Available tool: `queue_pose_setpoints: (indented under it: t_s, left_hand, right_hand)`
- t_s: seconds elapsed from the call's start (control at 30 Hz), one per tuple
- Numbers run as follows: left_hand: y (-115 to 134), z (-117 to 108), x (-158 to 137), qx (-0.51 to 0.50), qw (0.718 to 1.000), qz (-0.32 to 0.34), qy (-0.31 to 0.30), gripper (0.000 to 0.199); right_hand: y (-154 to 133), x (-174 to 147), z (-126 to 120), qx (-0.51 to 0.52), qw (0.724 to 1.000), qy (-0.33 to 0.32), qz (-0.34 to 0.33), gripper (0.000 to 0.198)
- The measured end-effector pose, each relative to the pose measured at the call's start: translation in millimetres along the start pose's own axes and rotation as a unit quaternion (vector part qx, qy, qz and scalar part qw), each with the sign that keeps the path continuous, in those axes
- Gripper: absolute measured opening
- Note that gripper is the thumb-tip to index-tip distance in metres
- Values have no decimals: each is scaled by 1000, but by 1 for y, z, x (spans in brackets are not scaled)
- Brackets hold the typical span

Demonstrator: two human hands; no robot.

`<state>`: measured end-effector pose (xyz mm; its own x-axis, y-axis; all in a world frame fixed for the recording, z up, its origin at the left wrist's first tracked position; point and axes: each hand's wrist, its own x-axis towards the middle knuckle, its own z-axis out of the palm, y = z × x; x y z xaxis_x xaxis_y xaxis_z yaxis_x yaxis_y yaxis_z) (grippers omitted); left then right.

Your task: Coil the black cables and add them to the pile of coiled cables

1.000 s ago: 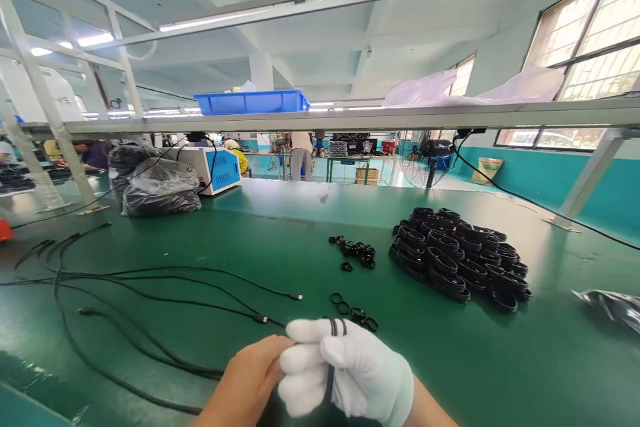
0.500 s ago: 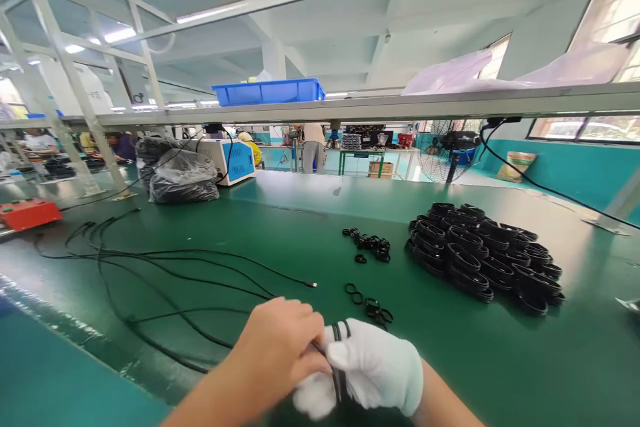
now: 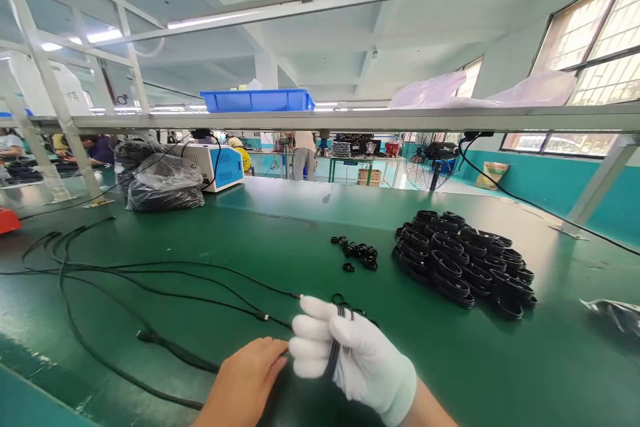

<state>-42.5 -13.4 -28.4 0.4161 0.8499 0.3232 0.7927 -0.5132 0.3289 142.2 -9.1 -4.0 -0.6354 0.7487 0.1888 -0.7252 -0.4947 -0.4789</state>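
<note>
My right hand [image 3: 363, 360] wears a white glove and is closed on a short coil of black cable [image 3: 333, 357], which lies across the palm. Narrow black rings [image 3: 343, 311] sit by the index finger and thumb. Just left of the glove is my bare left hand [image 3: 250, 373], low over the table, its fingers stretched toward the gloved fingertips and the thumb slightly apart. I see nothing in it. Long black cables [image 3: 175, 292] with small plugs run in from the left. A folded cable bundle [image 3: 175, 350] passes beside the left hand. Small black rings [image 3: 360, 252] lie beyond the glove.
Many coiled black cables [image 3: 463, 260] are heaped on the right of the green table [image 3: 280, 240]. A plastic bag of dark goods [image 3: 165, 183] and a blue-and-white machine [image 3: 220, 167] stand at the back left. Overhead, a shelf [image 3: 350, 121] carries a blue tray [image 3: 257, 101].
My left hand has come away from the glove, moving left and down. The gloved hand has turned so its fingers and the cable coil show. The camera view has shifted slightly right.
</note>
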Motion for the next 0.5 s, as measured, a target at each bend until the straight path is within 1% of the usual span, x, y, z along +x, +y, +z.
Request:
queue_pose_setpoints:
  t_s: [0.07, 0.13, 0.23, 0.3, 0.33, 0.37, 0.43, 0.5]
  left_hand:
    - [3, 7, -12, 87, 995, 44, 12, 28]
    - [13, 11, -19, 135, 987, 84, 19, 28]
    - [33, 11, -19, 168, 979, 112, 25, 27]
    - [42, 2, -13, 173, 977, 120, 20, 25]
    - [43, -6, -8, 168, 978, 120, 9, 21]
    - [43, -15, -2, 154, 981, 115, -10, 16]
    - [39, -35, 11, 90, 989, 88, -71, 7]
    - [31, -52, 23, -17, 989, 48, -136, 8]
  right_hand:
    - [-7, 2, 2, -18, 999, 23, -35, 32]
    - [-10, 3, -1, -45, 996, 62, -51, 30]
    - [-5, 3, -9, -93, 985, 138, -46, 37]
    - [2, 2, -15, -126, 977, 172, -19, 44]
    - [5, 1, -17, -139, 975, 171, 4, 44]
    - [9, -1, -19, -148, 977, 153, 33, 43]
    - [16, -4, -21, -153, 979, 85, 106, 39]
    - [22, -8, -23, -147, 975, 16, 168, 42]
